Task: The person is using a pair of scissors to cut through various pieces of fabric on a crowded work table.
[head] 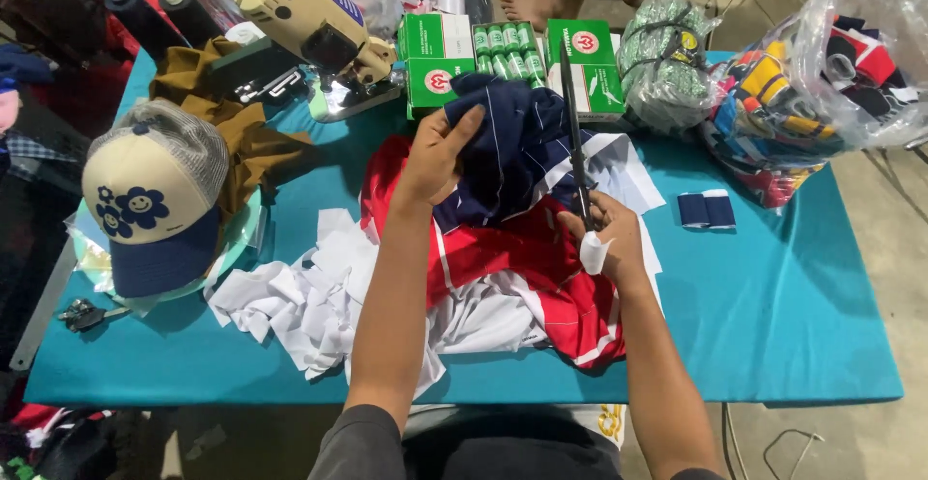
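Observation:
My left hand (437,156) grips a bunch of navy blue fabric with thin white stripes (507,142) and lifts it above a red and white garment (512,258) on the teal table (773,296). My right hand (607,238), with a white bandage on the thumb, holds long black scissors (574,132) pointing away from me along the navy fabric's right edge.
White fabric scraps (290,301) lie at the left. A cream and navy cap (150,200) sits on a stand. An electric cutting machine (309,16), green boxes (435,59), brown cloth (237,137), plastic bags of fabric (822,74) and a small navy piece (706,209) crowd the far side.

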